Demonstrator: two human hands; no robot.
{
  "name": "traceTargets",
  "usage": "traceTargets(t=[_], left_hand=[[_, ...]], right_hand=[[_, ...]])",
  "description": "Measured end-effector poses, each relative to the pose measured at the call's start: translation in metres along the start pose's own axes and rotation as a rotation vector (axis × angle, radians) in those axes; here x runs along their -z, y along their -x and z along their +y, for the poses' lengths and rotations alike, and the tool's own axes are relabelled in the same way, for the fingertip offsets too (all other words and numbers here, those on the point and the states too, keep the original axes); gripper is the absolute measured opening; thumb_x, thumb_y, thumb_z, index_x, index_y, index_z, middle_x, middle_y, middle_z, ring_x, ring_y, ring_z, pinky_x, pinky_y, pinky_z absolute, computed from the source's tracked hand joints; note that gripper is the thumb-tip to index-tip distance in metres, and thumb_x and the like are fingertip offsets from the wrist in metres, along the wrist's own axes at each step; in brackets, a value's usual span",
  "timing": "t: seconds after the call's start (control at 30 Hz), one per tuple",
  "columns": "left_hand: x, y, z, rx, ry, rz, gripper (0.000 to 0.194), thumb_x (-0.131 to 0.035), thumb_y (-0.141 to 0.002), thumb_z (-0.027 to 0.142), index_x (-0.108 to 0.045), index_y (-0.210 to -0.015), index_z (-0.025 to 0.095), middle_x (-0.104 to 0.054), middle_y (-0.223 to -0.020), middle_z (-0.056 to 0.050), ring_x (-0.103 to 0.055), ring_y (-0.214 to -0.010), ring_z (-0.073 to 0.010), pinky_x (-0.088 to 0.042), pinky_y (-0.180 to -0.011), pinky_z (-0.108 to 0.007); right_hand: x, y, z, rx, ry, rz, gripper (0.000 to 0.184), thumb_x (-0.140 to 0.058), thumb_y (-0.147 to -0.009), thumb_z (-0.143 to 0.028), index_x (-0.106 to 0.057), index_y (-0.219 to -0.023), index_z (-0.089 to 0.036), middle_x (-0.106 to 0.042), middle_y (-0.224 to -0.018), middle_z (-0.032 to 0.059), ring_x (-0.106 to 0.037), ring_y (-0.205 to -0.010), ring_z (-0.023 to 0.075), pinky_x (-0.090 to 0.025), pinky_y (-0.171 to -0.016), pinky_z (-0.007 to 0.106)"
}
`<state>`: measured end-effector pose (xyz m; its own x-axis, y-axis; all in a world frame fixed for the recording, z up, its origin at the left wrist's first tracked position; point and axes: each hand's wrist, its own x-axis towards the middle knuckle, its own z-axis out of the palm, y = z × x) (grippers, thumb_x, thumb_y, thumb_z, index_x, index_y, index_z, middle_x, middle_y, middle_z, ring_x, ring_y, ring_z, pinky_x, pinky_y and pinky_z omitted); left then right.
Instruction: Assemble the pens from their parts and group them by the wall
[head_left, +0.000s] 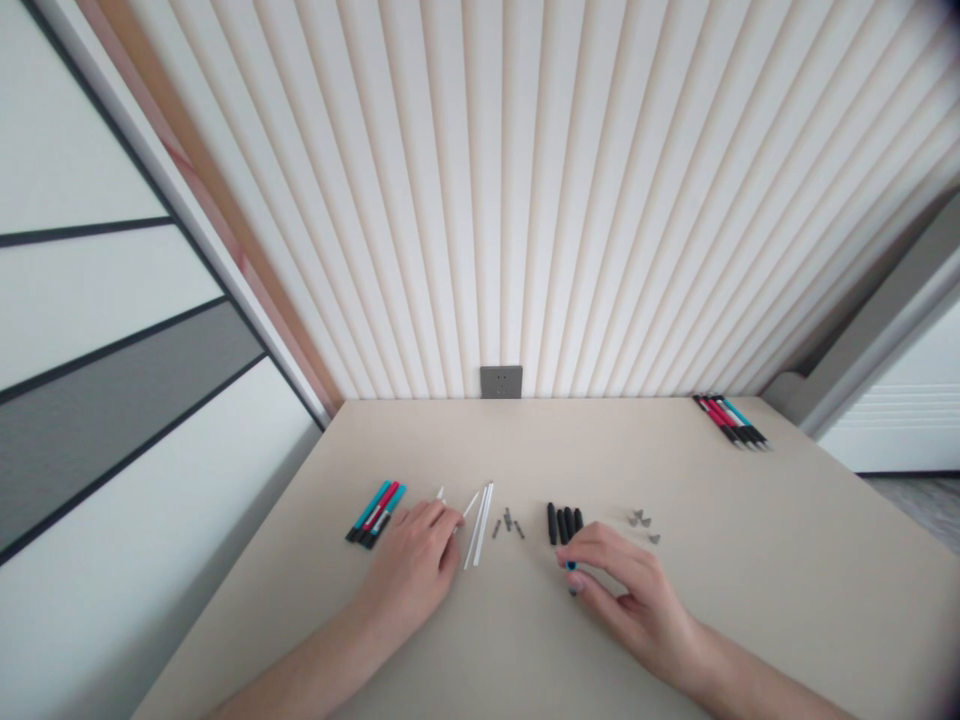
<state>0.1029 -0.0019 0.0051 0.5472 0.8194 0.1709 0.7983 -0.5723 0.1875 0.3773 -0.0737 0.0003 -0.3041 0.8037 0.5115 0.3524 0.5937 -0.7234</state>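
My left hand (411,565) lies on the table, its fingertips pinching a thin white tube (469,506). Beyond those fingers stand several longer white tubes (478,525). To the hand's left lies a bundle of teal, red and black marker pens (375,512). My right hand (626,590) pinches a small blue-tipped part (571,566) between thumb and finger, and most of that part is hidden. Just above it lie several black pen barrels (564,523). Small grey metal parts (508,522) sit between the hands, and small silver pieces (641,520) lie to the right.
A beige table (570,450) runs up to a pleated cream wall with a grey wall socket (501,381) at its back edge. Another bundle of teal, red and black pens (731,421) lies in the far right corner.
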Motion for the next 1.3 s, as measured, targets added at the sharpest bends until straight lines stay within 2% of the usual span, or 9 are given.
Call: traceTargets(t=[0.2, 0.33, 0.5, 0.77, 1.0, 1.13, 1.23, 1.3], left_hand=[[0.001, -0.002, -0.003, 0.061, -0.009, -0.018, 0.018, -0.050, -0.091, 0.010, -0.065, -0.098, 0.018, -0.069, -0.094, -0.007, -0.063, -0.092, -0.0252, -0.046, -0.086, -0.040], [0.003, -0.002, -0.006, 0.094, 0.001, -0.073, 0.018, -0.050, -0.094, 0.012, -0.065, -0.103, 0.016, -0.070, -0.096, -0.008, -0.064, -0.093, -0.0247, -0.047, -0.086, -0.038], [0.001, -0.001, -0.008, 0.095, -0.051, -0.141, 0.021, -0.047, -0.097, 0.014, -0.068, -0.097, 0.017, -0.069, -0.092, -0.007, -0.065, -0.089, -0.0241, -0.047, -0.081, -0.037], [0.000, 0.001, -0.006, 0.060, -0.203, -0.151, 0.026, -0.043, -0.095, 0.006, -0.066, -0.091, 0.016, -0.065, -0.092, -0.007, -0.062, -0.088, -0.0241, -0.044, -0.078, -0.037], [0.001, 0.000, 0.001, 0.086, -0.307, -0.151, 0.029, -0.039, -0.090, -0.002, -0.063, -0.092, 0.014, -0.064, -0.095, -0.010, -0.060, -0.088, -0.0253, -0.044, -0.076, -0.038], [-0.002, 0.001, 0.000, 0.073, -0.178, -0.043, 0.023, -0.040, -0.093, 0.003, -0.059, -0.089, 0.015, -0.064, -0.088, -0.008, -0.060, -0.083, -0.0246, -0.045, -0.076, -0.038], [0.000, 0.002, 0.004, 0.025, 0.073, 0.029, 0.018, -0.041, -0.098, 0.013, -0.056, -0.090, 0.017, -0.064, -0.084, -0.005, -0.061, -0.080, -0.0219, -0.047, -0.075, -0.035], [0.002, 0.004, 0.010, -0.039, 0.260, 0.051, 0.013, -0.043, -0.099, 0.017, -0.056, -0.099, 0.019, -0.066, -0.089, -0.004, -0.062, -0.083, -0.0197, -0.048, -0.077, -0.032]], right_hand=[[0.001, -0.001, -0.003, 0.030, 0.012, -0.039, 0.031, -0.055, -0.092, -0.009, -0.059, -0.119, -0.024, -0.067, -0.097, 0.0083, -0.062, -0.089, 0.0199, -0.052, -0.078, 0.032], [0.001, -0.001, -0.002, 0.016, 0.017, -0.063, 0.032, -0.055, -0.092, -0.009, -0.059, -0.120, -0.024, -0.067, -0.098, 0.0087, -0.062, -0.090, 0.0201, -0.052, -0.079, 0.033], [-0.001, 0.000, 0.001, -0.017, -0.003, -0.008, 0.029, -0.056, -0.092, -0.011, -0.061, -0.118, -0.024, -0.068, -0.098, 0.0081, -0.064, -0.092, 0.0204, -0.053, -0.081, 0.032], [0.001, 0.002, 0.003, -0.307, -0.052, 0.173, 0.020, -0.059, -0.094, -0.028, -0.068, -0.112, -0.025, -0.074, -0.105, 0.0074, -0.068, -0.100, 0.0222, -0.054, -0.090, 0.034], [-0.003, -0.007, 0.004, -0.499, -0.322, 0.176, 0.027, -0.056, -0.095, -0.040, -0.066, -0.111, -0.021, -0.071, -0.115, 0.0122, -0.068, -0.103, 0.0241, -0.053, -0.092, 0.038], [-0.007, -0.008, 0.005, -0.513, -0.328, 0.143, 0.028, -0.057, -0.094, -0.041, -0.067, -0.110, -0.020, -0.071, -0.113, 0.0125, -0.068, -0.101, 0.0237, -0.052, -0.092, 0.039], [-0.010, -0.008, 0.003, -0.518, -0.323, 0.112, 0.028, -0.058, -0.093, -0.041, -0.068, -0.108, -0.020, -0.073, -0.109, 0.0114, -0.069, -0.097, 0.0226, -0.053, -0.089, 0.036], [-0.012, -0.009, 0.002, -0.526, -0.330, 0.087, 0.028, -0.060, -0.092, -0.042, -0.069, -0.107, -0.020, -0.074, -0.106, 0.0104, -0.069, -0.094, 0.0216, -0.054, -0.086, 0.033]])
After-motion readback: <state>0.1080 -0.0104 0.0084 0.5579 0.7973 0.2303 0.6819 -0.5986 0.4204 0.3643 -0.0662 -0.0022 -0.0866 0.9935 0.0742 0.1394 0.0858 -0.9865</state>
